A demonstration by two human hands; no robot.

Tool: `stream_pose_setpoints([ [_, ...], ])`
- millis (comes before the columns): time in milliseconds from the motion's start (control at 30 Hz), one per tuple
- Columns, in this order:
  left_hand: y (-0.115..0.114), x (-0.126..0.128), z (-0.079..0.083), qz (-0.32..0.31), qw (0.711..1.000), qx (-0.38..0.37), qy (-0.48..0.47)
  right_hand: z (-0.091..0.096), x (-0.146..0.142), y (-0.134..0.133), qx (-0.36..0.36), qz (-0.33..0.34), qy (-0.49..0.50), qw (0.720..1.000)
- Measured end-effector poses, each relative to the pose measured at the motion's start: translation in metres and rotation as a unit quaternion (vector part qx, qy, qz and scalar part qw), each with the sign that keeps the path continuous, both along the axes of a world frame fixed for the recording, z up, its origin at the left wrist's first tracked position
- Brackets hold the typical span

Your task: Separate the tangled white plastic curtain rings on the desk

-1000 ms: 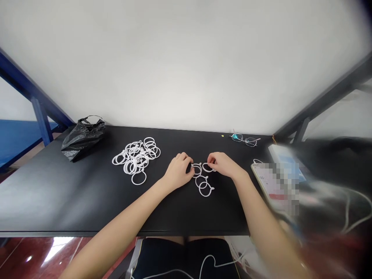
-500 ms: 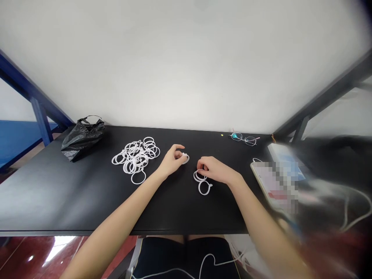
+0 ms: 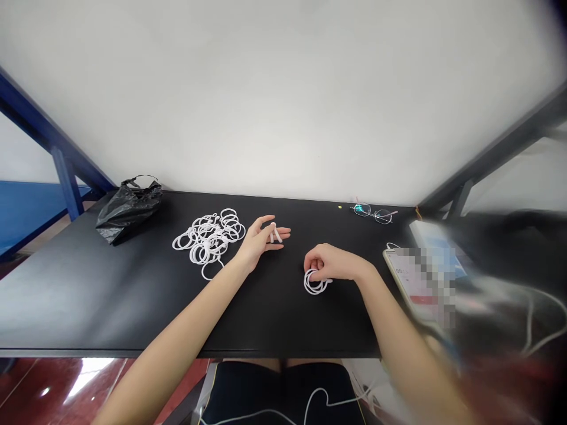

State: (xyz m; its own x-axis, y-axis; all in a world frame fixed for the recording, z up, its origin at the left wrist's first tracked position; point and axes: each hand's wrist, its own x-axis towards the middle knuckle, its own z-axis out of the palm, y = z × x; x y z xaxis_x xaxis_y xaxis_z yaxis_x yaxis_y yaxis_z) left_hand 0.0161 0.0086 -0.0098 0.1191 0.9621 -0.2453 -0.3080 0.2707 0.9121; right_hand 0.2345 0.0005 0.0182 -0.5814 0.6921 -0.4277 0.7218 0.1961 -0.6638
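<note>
My left hand [image 3: 259, 239] hovers over the black table [image 3: 133, 295], just right of a loose pile of white plastic rings [image 3: 210, 239]. Its fingers are stretched out, with one white ring [image 3: 275, 233] caught between them. My right hand [image 3: 333, 263] rests on the table with curled fingers, pinching a small stack of white rings [image 3: 316, 284] that lies flat under its fingertips. The two hands are about a hand's width apart.
A crumpled black plastic bag [image 3: 128, 208] sits at the back left. Glasses [image 3: 372, 213] lie at the back right by the wall. A phone [image 3: 416, 283] and white cables [image 3: 531, 319] are at the right edge. Blue frame bars [image 3: 66, 177] stand to the left.
The hands have drawn apart. My left hand lifted one ring away toward the pile and spread its fingers. My right hand gathered the spread rings into one small stack.
</note>
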Motion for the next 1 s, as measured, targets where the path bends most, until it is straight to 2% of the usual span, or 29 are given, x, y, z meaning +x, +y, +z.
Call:
stream_pose_setpoints([
  [100, 0.001, 0.0, -0.002, -0.003, 1.0, -0.001, 0.023, -0.003, -0.004, -0.001, 0.036, 0.0, 0.0, 0.999],
  [167, 0.001, -0.001, -0.003, -0.009, 1.0, 0.0, 0.023, -0.003, -0.006, -0.001, 0.074, -0.024, 0.017, 0.997],
  [267, 0.001, -0.003, -0.002, -0.032, 0.999, 0.003, 0.021, -0.003, -0.008, 0.0, 0.127, -0.103, 0.074, 0.984],
  [367, -0.001, -0.003, -0.003, -0.083, 0.996, -0.001, 0.038, -0.008, -0.013, 0.003, 0.17, -0.184, 0.16, 0.955],
  [467, -0.002, 0.0, -0.005, -0.139, 0.99, 0.0, 0.033, -0.014, -0.021, 0.004, 0.193, -0.228, 0.202, 0.933],
  [667, -0.004, 0.002, -0.007, -0.162, 0.986, 0.023, 0.021, -0.018, -0.029, 0.002, 0.166, -0.24, 0.232, 0.928],
  [833, -0.004, 0.001, -0.002, -0.17, 0.985, 0.007, -0.014, -0.018, -0.027, 0.005, 0.139, -0.267, 0.286, 0.91],
  [1000, -0.006, 0.0, 0.001, -0.191, 0.98, 0.002, -0.051, -0.016, -0.027, 0.006, 0.091, -0.264, 0.362, 0.89],
])
